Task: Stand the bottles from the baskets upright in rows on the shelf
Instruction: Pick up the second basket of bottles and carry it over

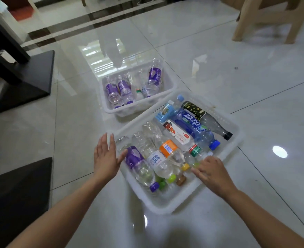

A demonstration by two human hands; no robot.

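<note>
1. Glossy tiled floor (pixel 219 77), two white baskets on it, touching corner to side. No bench involved.
2. Near basket (pixel 158 210): full, mixed bottles all lying flat, caps mostly toward the person. Far basket (pixel 129 110): fewer bottles, mostly purple-labelled, also lying down.
3. Left hand (pixel 105 158): fingers straight and spread, at the near basket's left rim, thumb at the purple bottle (pixel 135 158). Holds nothing. Looks set to steady the basket or take that bottle.
4. Right hand (pixel 212 172): low over the basket's right side, fingers loosely extended toward the yellow cap (pixel 185 167), beside the green-label bottle (pixel 195 150). Slight blur, but no grip visible.
5. Judgement: task at the start. Nothing is stood up and both baskets are loaded.
6. Shelf: not clearly in view. Dark frame (pixel 8 51) at far left may be it; can't tell.
7. Next pick, my read: the outer bottles by the hands are free on top. The blue bottle (pixel 192 126) and dark bottle (pixel 206 117) lie at the far side and are a longer reach.
8. Risk: the bottles are round and piled. Pulling one may roll its neighbours.
</note>
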